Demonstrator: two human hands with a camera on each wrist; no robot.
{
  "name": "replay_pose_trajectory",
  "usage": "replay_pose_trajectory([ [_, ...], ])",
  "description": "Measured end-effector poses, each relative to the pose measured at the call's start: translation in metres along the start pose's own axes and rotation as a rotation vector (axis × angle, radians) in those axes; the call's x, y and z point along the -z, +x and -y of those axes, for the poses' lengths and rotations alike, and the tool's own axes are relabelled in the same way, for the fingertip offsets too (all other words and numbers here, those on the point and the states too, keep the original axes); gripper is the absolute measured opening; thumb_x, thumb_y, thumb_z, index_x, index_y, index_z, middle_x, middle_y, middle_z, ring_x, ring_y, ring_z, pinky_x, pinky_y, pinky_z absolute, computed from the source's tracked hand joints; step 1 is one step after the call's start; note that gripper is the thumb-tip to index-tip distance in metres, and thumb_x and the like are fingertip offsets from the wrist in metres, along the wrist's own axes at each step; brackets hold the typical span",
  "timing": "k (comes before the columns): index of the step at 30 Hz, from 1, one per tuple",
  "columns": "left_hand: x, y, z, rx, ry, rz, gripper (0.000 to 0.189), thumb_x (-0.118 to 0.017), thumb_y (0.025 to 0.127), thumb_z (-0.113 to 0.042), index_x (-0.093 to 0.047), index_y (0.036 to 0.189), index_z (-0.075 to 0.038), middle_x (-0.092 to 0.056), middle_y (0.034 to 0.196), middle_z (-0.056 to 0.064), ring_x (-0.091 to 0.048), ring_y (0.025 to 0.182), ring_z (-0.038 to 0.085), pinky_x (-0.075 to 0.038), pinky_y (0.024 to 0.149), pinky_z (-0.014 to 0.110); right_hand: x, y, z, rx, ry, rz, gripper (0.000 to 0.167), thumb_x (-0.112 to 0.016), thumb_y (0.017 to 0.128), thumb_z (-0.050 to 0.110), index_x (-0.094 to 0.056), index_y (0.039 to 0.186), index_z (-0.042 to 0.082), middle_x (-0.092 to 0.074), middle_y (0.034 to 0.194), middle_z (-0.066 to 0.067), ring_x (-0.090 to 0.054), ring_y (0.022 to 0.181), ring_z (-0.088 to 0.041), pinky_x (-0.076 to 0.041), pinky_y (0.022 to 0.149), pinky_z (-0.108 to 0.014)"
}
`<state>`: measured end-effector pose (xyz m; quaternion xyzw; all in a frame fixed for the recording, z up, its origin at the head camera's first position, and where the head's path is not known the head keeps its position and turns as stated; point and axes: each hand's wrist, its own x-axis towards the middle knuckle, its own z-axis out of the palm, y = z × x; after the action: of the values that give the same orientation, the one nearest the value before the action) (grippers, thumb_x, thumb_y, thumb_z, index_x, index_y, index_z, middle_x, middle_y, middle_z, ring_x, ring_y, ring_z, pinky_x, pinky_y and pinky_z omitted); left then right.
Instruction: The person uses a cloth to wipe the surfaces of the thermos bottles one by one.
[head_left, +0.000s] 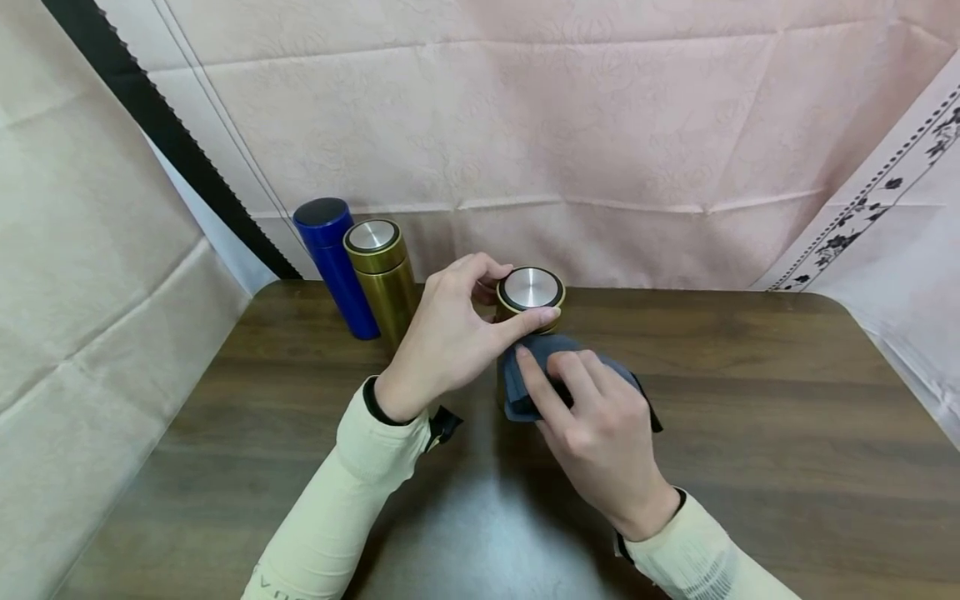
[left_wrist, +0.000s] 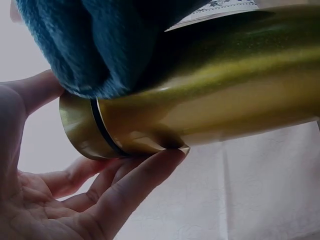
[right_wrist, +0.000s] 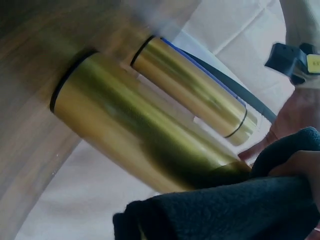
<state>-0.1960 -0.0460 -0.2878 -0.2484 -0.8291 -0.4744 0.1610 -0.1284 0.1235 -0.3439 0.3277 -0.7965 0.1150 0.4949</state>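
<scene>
While left grip (head_left: 459,333) holds lidded gold flask (head_left: 532,287), contents hidden, right grip (head_left: 596,429) holds blue cloth (right_wrist: 225,210) against it.

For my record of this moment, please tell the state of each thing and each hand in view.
Gripped gold bottle: upright, lid on
Other gold bottle: upright, lid on
Blue bottle: upright, closed
Cloth: bunched against gripped gold bottle
Left hand: gripping the first bottle's top
Right hand: holding the cloth
</scene>
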Motion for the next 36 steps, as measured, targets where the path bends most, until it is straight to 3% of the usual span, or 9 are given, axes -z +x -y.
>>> replay_pose_trajectory([
  [5, 0.001, -0.001, -0.002, -0.005, 0.02, 0.008, 0.036, -0.088, 0.08, -0.04, -0.067, 0.098, -0.017, -0.065, 0.093, -0.009, -0.063, 0.079, 0.012, -0.056, 0.072, 0.033, -0.011, -0.003, 0.01, 0.014, -0.047, 0.07, 0.029, -0.053, 0.1, 0.002, -0.074, 0.12, 0.004, -0.058, 0.087, -0.007, -0.056, 0.071, -0.021, -0.05, 0.055, -0.031],
  [9, 0.002, -0.002, -0.004, -0.015, 0.029, 0.011, 0.037, -0.088, 0.081, -0.038, -0.067, 0.1, -0.014, -0.065, 0.094, -0.006, -0.062, 0.079, 0.013, -0.055, 0.071, 0.031, -0.018, -0.005, 0.017, -0.004, -0.101, 0.146, 0.027, -0.054, 0.102, 0.003, -0.075, 0.119, 0.004, -0.058, 0.088, -0.007, -0.053, 0.071, -0.02, -0.045, 0.052, -0.028],
  [15, 0.003, -0.002, -0.005, -0.017, 0.033, 0.017, 0.039, -0.088, 0.081, -0.037, -0.067, 0.102, -0.013, -0.066, 0.096, -0.004, -0.062, 0.08, 0.013, -0.054, 0.072, 0.03, -0.024, -0.01, 0.025, -0.021, -0.159, 0.321, 0.027, -0.057, 0.101, 0.004, -0.074, 0.122, 0.006, -0.062, 0.093, -0.007, -0.053, 0.076, -0.02, -0.045, 0.053, -0.026],
  [22, 0.001, -0.002, -0.004, -0.013, 0.038, 0.014, 0.039, -0.088, 0.08, -0.038, -0.067, 0.101, -0.013, -0.066, 0.095, -0.004, -0.061, 0.079, 0.014, -0.051, 0.07, 0.026, -0.029, -0.019, 0.03, -0.073, -0.144, 0.464, 0.026, -0.072, 0.093, 0.007, -0.077, 0.118, 0.007, -0.069, 0.099, -0.005, -0.059, 0.079, -0.021, -0.049, 0.051, -0.028],
  [29, 0.002, -0.002, -0.004, -0.016, 0.046, 0.012, 0.04, -0.089, 0.079, -0.038, -0.067, 0.101, -0.013, -0.066, 0.095, -0.003, -0.062, 0.079, 0.015, -0.051, 0.07, 0.025, -0.038, -0.029, 0.031, -0.058, -0.181, 0.55, 0.018, -0.078, 0.088, 0.009, -0.081, 0.106, 0.01, -0.071, 0.093, -0.003, -0.063, 0.075, -0.02, -0.052, 0.046, -0.032],
  [36, 0.002, -0.002, -0.005, -0.013, 0.044, 0.013, 0.04, -0.089, 0.079, -0.039, -0.066, 0.1, -0.013, -0.065, 0.093, -0.003, -0.061, 0.078, 0.015, -0.05, 0.069, 0.025, -0.041, -0.037, 0.031, -0.017, -0.218, 0.621, 0.003, -0.081, 0.086, 0.014, -0.082, 0.088, 0.015, -0.065, 0.08, 0.0, -0.056, 0.063, -0.018, -0.043, 0.04, -0.03],
])
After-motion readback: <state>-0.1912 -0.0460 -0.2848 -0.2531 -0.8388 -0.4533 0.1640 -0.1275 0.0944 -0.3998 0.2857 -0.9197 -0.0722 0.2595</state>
